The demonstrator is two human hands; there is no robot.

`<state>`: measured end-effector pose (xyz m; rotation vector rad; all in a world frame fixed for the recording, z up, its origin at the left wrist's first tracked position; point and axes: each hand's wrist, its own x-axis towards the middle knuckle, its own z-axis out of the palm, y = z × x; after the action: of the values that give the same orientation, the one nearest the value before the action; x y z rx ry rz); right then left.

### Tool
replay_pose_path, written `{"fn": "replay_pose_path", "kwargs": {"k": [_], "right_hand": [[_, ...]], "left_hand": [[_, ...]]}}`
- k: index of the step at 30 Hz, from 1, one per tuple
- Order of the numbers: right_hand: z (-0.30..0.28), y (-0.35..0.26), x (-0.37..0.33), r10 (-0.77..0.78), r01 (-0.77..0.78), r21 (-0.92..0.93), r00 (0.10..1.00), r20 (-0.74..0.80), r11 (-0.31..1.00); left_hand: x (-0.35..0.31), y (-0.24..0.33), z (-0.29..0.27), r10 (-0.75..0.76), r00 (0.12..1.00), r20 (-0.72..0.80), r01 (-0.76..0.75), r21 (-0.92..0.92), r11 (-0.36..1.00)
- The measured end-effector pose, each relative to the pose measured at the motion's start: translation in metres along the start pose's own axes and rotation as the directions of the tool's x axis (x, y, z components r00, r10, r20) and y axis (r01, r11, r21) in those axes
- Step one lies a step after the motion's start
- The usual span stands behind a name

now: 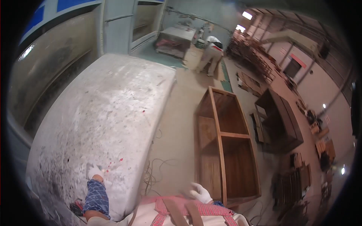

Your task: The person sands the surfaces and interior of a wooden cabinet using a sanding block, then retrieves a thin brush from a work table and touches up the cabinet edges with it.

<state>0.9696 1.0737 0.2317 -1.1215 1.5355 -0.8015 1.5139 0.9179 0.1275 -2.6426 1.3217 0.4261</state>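
My left hand (pixel 95 171), in a white glove, reaches down to the large pale, stained table (pixel 124 86) on the left. Its fingers are closed on a small flat grey piece (pixel 89 171), which looks like a sheet or pad; its exact kind is not clear. Small red bits (pixel 121 159) lie on the table close by. My right hand (pixel 201 193), also gloved in white, is held low in front of me with fingers apart and nothing in them. Beside it, a brown wooden cabinet frame (pixel 220 150) with two open compartments rests on the floor.
A red and black object (pixel 76 207) sits at the table's near left. Cables (pixel 151 173) trail on the floor between table and cabinet. Another dark cabinet (pixel 279 120) stands farther right. Someone (pixel 212 54) bends over near a far covered table (pixel 175 39). Wooden parts (pixel 249 56) line the right.
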Motion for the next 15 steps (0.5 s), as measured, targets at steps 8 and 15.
{"fn": "replay_pose_path", "kwargs": {"k": [8,15], "right_hand": [[-0.038,0.047,-0.071,0.385,-0.259,0.424,0.889,-0.247,0.868],[-0.086,0.103,-0.099,-0.090,0.291,0.360,0.872,-0.481,0.886]], "left_hand": [[-0.006,0.077,-0.008,0.584,0.795,-0.164,-0.597,-0.380,0.706],[-0.333,0.332,-0.002,0.901,0.284,0.328,-0.645,-0.630,0.432]]}}
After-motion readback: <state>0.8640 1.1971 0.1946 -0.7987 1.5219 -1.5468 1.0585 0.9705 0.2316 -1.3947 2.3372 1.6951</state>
